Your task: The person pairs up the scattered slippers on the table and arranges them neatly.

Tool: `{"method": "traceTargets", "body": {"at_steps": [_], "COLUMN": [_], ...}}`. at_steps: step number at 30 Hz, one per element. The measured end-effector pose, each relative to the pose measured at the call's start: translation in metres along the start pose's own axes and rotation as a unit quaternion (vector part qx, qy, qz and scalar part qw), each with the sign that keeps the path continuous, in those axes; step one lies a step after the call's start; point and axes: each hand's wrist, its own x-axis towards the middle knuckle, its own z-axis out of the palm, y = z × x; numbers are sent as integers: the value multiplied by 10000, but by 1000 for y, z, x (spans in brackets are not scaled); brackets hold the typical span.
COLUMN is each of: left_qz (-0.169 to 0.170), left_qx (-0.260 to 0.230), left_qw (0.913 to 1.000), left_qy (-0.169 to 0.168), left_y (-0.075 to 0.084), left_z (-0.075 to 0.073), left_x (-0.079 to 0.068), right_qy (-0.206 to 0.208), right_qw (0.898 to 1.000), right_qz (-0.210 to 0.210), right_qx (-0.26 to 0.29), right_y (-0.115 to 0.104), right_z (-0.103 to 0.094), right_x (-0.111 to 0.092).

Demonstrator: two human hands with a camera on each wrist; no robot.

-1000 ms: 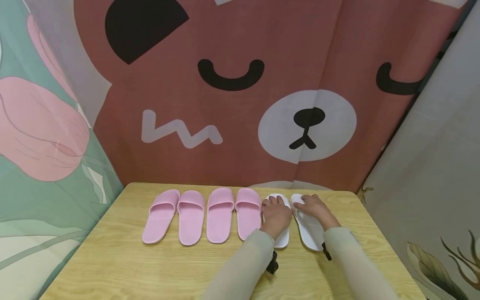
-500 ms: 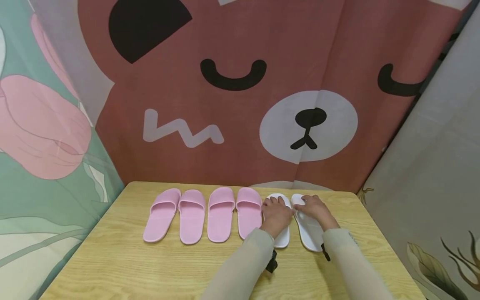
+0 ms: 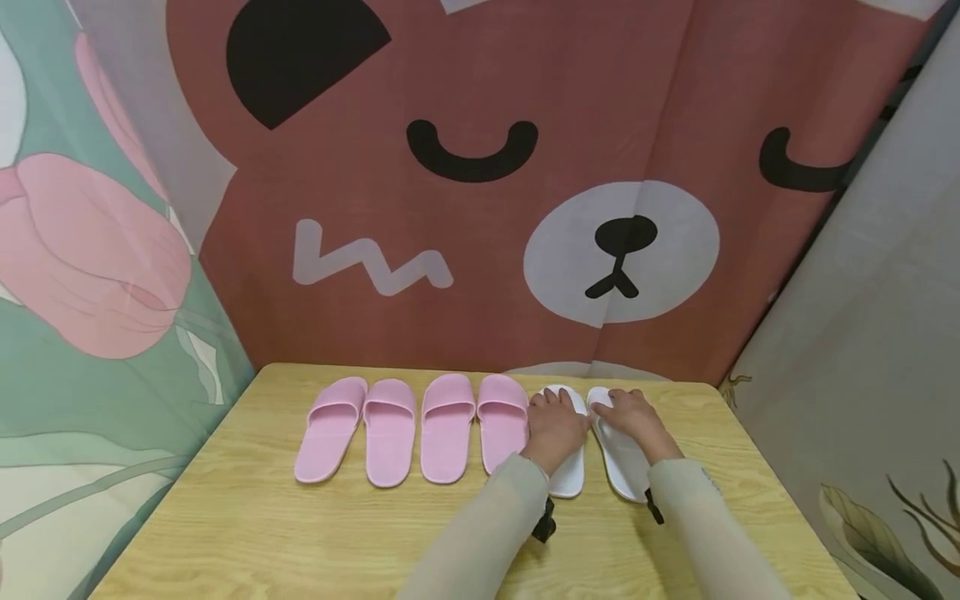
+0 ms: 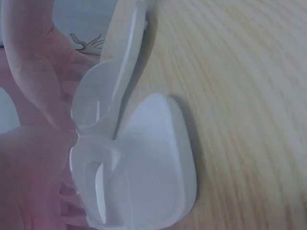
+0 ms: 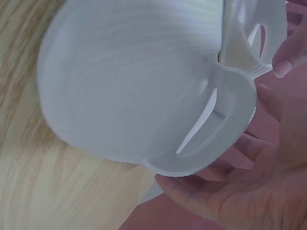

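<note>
A pair of white slippers lies side by side at the right of the row, toes to the back. My left hand (image 3: 557, 429) holds the left white slipper (image 3: 570, 477) over its strap, hiding most of the toe end. Over the strap of the right white slipper (image 3: 624, 463) is my right hand (image 3: 639, 423), thumb on the inner side and fingers on the outer. In the left wrist view the straps of the near slipper (image 4: 156, 163) and the far one (image 4: 100, 93) meet. The right wrist view shows fingers (image 5: 189, 189) curved along the strap's outer edge.
Several pink slippers (image 3: 447, 446) line up to the left, the rightmost one (image 3: 501, 425) close beside my left hand. All stand near the back edge of the wooden table (image 3: 300, 542). A bear-print curtain (image 3: 480, 325) hangs behind, with a grey curtain (image 3: 862, 350) at the right.
The head view has shifted slightly, moving the scene a little to the right. Both hands stay on the white slippers, which keep their places.
</note>
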Motion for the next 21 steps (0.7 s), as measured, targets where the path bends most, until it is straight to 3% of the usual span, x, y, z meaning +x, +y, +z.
{"method": "traceTargets", "body": {"at_steps": [8, 21], "left_qz": [30, 279], "left_qx": [-313, -343], "left_qw": [9994, 9988], "left_qy": [145, 205], "left_y": [-3, -3], "left_z": [-10, -17], "left_x": [2, 0], "right_qy": [-82, -121], "right_qw": [9997, 9997], "right_qz": [7, 214], "right_qx": [-227, 54], "right_y": [2, 1], "right_z": [-9, -24], "right_x": [5, -2]}}
